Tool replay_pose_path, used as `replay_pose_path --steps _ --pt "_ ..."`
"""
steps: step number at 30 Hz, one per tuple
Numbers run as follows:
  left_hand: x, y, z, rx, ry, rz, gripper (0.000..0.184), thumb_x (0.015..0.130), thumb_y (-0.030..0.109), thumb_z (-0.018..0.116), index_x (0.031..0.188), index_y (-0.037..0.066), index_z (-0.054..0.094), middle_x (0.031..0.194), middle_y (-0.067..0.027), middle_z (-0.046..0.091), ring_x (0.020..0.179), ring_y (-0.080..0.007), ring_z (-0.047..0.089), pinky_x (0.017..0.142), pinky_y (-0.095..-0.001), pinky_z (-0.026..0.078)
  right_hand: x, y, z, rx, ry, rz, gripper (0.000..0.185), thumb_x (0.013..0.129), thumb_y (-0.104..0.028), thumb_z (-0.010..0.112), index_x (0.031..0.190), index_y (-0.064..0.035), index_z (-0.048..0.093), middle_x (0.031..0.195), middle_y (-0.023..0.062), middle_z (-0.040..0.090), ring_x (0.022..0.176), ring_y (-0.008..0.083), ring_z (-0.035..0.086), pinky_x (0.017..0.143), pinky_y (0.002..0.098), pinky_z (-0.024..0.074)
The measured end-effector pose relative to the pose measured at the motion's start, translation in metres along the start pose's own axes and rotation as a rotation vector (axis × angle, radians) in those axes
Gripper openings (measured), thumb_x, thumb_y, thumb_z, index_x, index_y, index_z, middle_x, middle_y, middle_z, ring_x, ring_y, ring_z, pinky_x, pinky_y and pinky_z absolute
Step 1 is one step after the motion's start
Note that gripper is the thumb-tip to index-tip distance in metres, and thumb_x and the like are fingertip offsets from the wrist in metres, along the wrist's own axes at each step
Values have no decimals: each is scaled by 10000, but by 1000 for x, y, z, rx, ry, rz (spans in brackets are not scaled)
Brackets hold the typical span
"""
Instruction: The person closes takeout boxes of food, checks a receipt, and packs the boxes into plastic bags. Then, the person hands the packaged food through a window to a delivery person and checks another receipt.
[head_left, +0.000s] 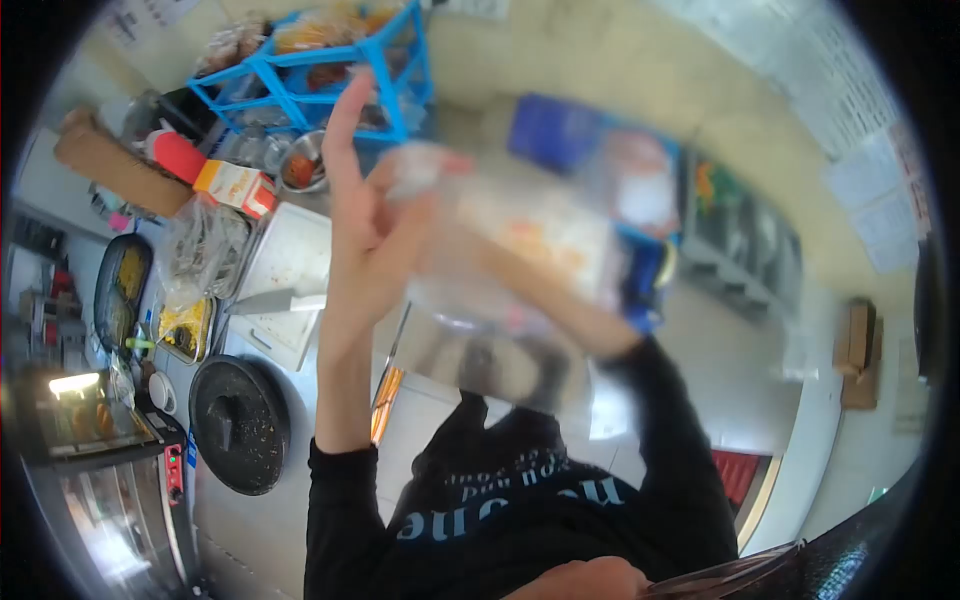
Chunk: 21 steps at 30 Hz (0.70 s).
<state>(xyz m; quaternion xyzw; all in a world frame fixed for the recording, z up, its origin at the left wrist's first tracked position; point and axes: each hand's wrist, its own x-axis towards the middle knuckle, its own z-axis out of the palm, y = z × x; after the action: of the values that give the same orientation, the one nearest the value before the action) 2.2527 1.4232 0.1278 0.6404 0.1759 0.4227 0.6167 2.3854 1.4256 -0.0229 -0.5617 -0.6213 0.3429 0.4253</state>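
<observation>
Up in front of me is a clear plastic bag (pixel 545 235) with orange print, smeared by motion. My left hand (pixel 365 215) is closed at the bag's gathered end, its index finger pointing up. The right forearm crosses in front of or behind the bag, and my right hand (pixel 455 235) meets the left near that end. Blur hides the right fingers, so their hold is unclear. Below and left of the left hand, a knife (pixel 265 302) lies on a white cutting board (pixel 290 250).
A blue rack (pixel 330 60) with bagged food stands at the back. On the left counter are a carton (pixel 235 187), plastic bags (pixel 205 240), a tray of yellow shreds (pixel 185 328) and a black lid (pixel 238 425). A glass-fronted warmer (pixel 95 425) stands at far left; a grey bin rack (pixel 740 220) is right.
</observation>
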Motion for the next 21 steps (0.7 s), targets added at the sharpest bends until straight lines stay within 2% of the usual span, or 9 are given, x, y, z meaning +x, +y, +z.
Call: replay_pose_path --steps 3,6,9,11,12,14,17,19,21 --pt "8 2 7 72 -98 149 756 827 -10 497 1421 138 53 1043 -146 592 731 -101 590 613 -188 470 1 -4 -25 -302 -100 -152 357 786 -295 577 1128 -192 583 1090 100 598 1063 285 509 930 417 354" --pt "12 -11 -30 210 50 93 746 809 -22 502 1423 140 111 989 -125 641 440 9 370 393 -116 312 -25 -46 -83 -893 -369 -374 400 806 -407 561 1194 -312 567 1118 76 592 1140 283 454 983 454 307" --pt "13 -21 -37 157 40 70 702 833 -11 504 1419 140 149 1010 -151 635 428 -2 372 393 -126 308 -55 -88 -159 -1220 -627 333 526 742 -449 613 1224 -251 549 1164 43 590 1092 239 528 1004 541 200" --pt "14 -22 -37 199 21 122 684 848 1 510 1417 136 157 1013 -161 634 420 -6 369 394 -124 303 -95 -65 -226 -1099 -397 146 422 688 -409 660 1015 -143 636 892 69 637 855 222 593 808 382 433" --pt "15 -24 -40 234 18 92 635 853 16 523 1399 98 209 1033 -159 629 418 -3 372 392 -125 293 -98 -112 -230 -1133 -360 607 335 728 -334 656 976 -109 643 806 90 628 734 183 590 663 290 469" --pt "14 -13 -37 395 18 132 609 853 27 537 1383 68 240 1043 -163 625 455 -16 425 413 -126 320 -149 -174 -230 -795 100 357 166 771 -80 592 933 -59 618 950 68 654 771 183 622 706 317 483" --pt "-10 6 -25 914 273 291 492 840 53 584 1275 -16 362 1132 -168 578 758 -137 588 608 -206 452 -264 -128 -205 -592 772 212 132 755 -66 671 875 -114 647 777 -3 651 687 95 597 617 244 471" --pt "-47 25 -19 1048 522 470 412 831 67 600 1193 -8 418 1100 -141 575 850 -183 593 699 -268 472 -313 -56 -162 -534 569 836 208 746 -189 709 913 -97 626 758 11 647 695 123 616 623 275 488" --pt "-74 -2 9 681 1062 541 157 843 145 583 887 -4 556 771 -75 525 721 -153 508 690 -278 418 -359 50 -82 -521 527 822 469 705 -365 741 1047 -99 560 1007 117 591 964 256 558 810 398 453"
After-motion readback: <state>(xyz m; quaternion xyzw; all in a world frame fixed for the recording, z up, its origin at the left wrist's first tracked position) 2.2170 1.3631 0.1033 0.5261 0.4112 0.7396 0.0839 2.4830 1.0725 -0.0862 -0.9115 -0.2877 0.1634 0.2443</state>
